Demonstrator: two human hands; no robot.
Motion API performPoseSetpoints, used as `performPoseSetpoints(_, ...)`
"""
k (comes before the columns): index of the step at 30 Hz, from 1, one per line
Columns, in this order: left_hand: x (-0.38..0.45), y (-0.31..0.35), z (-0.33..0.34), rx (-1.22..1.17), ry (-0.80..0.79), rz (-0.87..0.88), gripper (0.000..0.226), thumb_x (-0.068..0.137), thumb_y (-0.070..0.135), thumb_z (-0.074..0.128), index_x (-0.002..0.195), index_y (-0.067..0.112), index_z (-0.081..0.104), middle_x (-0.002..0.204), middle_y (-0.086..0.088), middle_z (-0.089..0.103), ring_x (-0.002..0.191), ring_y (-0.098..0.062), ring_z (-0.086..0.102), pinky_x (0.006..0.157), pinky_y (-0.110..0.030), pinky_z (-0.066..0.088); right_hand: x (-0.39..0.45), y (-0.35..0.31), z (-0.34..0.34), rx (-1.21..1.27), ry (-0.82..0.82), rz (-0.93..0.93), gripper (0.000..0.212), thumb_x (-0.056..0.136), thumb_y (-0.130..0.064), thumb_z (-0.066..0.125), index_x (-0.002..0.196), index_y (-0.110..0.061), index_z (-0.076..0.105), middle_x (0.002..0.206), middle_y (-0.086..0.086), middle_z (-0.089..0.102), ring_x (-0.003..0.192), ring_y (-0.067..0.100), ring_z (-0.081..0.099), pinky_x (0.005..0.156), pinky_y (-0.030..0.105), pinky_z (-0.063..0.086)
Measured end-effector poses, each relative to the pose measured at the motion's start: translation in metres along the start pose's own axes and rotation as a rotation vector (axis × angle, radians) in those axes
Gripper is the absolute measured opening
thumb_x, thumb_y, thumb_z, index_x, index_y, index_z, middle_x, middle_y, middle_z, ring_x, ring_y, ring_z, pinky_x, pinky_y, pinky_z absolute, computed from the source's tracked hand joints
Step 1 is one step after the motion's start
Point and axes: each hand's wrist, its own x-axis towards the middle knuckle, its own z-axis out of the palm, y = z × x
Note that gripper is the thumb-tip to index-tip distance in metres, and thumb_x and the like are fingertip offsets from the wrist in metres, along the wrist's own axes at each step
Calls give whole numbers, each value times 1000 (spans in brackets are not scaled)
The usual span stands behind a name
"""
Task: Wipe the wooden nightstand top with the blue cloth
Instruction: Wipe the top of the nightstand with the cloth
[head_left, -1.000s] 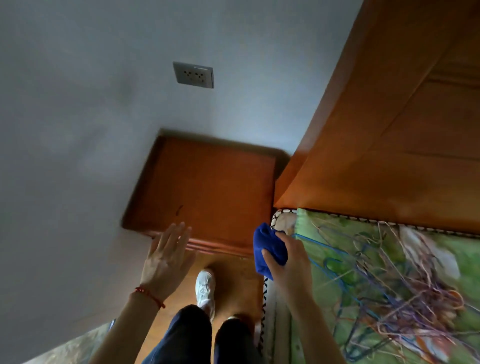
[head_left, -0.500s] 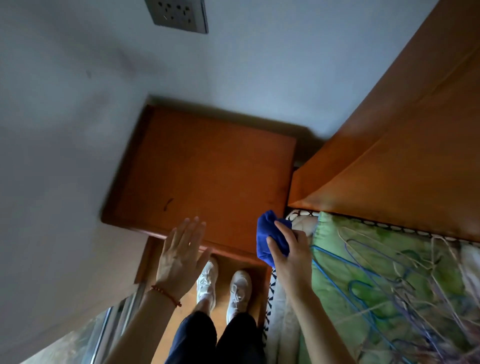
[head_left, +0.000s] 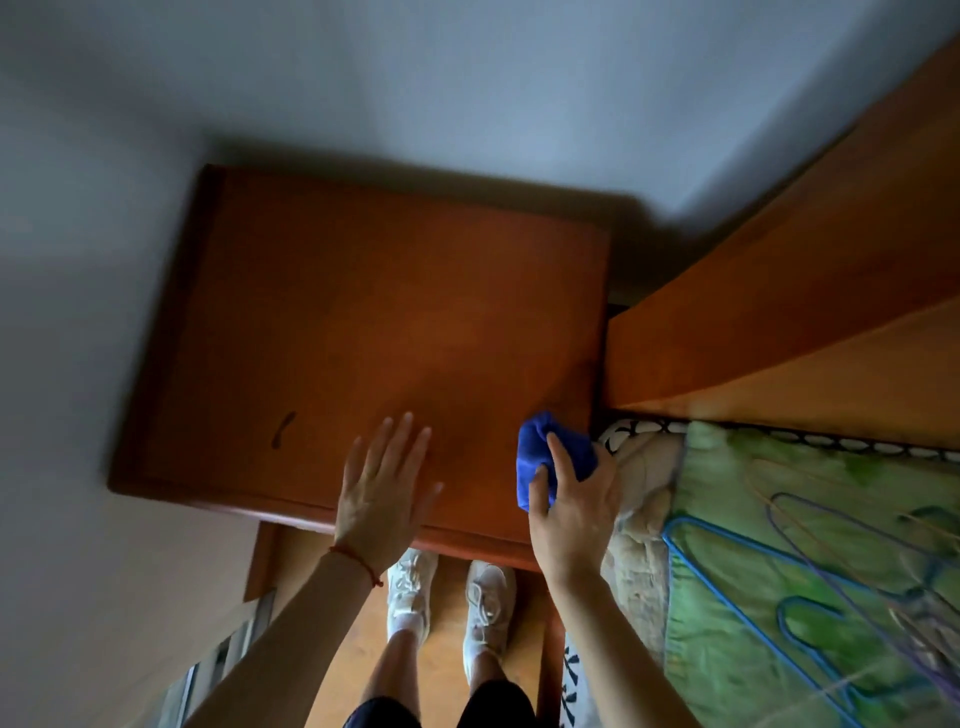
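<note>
The wooden nightstand (head_left: 395, 322) fills the middle of the view, its reddish-brown top bare except for a small dark mark (head_left: 283, 428) near the front left. My right hand (head_left: 571, 512) grips the bunched blue cloth (head_left: 545, 449) over the nightstand's front right corner. Whether the cloth touches the wood I cannot tell. My left hand (head_left: 382, 493) is flat and open over the front edge, fingers spread and pointing away from me.
A white wall runs behind and to the left. A wooden headboard (head_left: 779, 312) rises at the right. The bed (head_left: 810, 561) with a green patterned cover and several wire hangers lies beside the nightstand. My white shoes (head_left: 447, 603) stand on the wooden floor below.
I have stepped closer and the view has tilted down. Both hands have moved forward from in front of the nightstand to over its front edge, the right hand still holding the cloth.
</note>
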Motion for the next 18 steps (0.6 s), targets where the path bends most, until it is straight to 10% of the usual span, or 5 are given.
performPoseSetpoints(18, 8, -6, 28, -3, 94, 53, 64, 93, 56, 16, 141, 16, 31, 145, -15, 35, 134, -33, 24, 111, -49, 5, -49, 3, 31, -262, 181, 72, 40, 89, -45, 48, 113, -16, 61, 100, 24, 58, 88, 34, 49, 72, 43, 44)
